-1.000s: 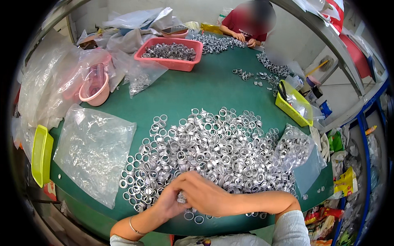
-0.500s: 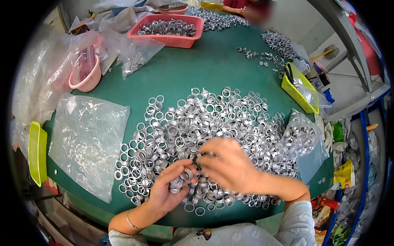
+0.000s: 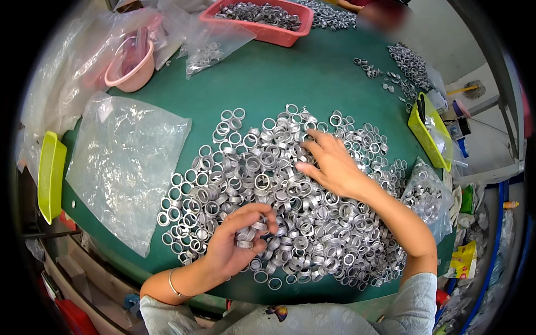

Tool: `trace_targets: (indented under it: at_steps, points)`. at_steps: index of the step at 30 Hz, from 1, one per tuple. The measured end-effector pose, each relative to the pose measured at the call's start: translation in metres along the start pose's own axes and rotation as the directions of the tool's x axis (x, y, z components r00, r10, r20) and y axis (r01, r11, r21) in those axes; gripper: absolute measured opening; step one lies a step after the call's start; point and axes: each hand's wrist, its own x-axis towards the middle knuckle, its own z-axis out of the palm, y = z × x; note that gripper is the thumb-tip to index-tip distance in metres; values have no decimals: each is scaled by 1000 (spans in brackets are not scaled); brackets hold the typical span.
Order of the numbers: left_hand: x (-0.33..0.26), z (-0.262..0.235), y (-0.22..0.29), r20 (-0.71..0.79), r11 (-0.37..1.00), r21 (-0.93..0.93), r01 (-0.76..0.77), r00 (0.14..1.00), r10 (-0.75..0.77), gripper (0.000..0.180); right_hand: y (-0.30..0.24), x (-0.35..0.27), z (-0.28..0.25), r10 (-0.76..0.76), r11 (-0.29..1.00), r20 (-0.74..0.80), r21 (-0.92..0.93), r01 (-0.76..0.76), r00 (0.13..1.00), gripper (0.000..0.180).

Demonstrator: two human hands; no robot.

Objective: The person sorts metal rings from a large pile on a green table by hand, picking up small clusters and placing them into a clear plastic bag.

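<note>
A broad heap of silver metal rings point(image 3: 312, 223) covers the near middle of the green table. Several metal rings point(image 3: 245, 239) sit in my left hand point(image 3: 226, 245), its fingers curled around them, at the heap's near left side. Farther out, my right hand point(image 3: 338, 167) reaches over the heap with thumb and fingers apart. Its fingertips touch or hover just above rings near the far edge of the pile; no ring shows plainly gripped there.
A flat clear plastic bag point(image 3: 131, 167) lies at the left, beside a yellow-green basket point(image 3: 51, 178). Beyond are a pink bowl point(image 3: 134, 78) and a red tray point(image 3: 268, 30) of metal parts. At right stand a bag of rings point(image 3: 430, 195) and another yellow-green basket point(image 3: 427, 134). Another person is partly visible at the back.
My right hand has moved away from my left hand, outward and to the right over the heap, and its fingers have spread. The left hand still holds rings. The whole view has shifted.
</note>
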Motion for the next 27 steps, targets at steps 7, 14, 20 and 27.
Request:
trace_targets:
  at_steps: [7,14,20,27]
  points:
    - [0,-8,-7,91,1000,-15,-22,996,24,29,3,9,-17,-51,977,-193,194,89,980,27]
    - [7,-7,-7,156,999,-10,31,987,-29,25,31,51,4,-35,989,-243,130,68,970,18]
    - [1,-10,-9,112,999,14,43,993,-44,28,0,27,-53,-155,819,152,572,42,976,14]
    - [0,4,-7,80,996,66,67,994,-72,24,20,75,-9,-65,989,-158,124,85,985,19]
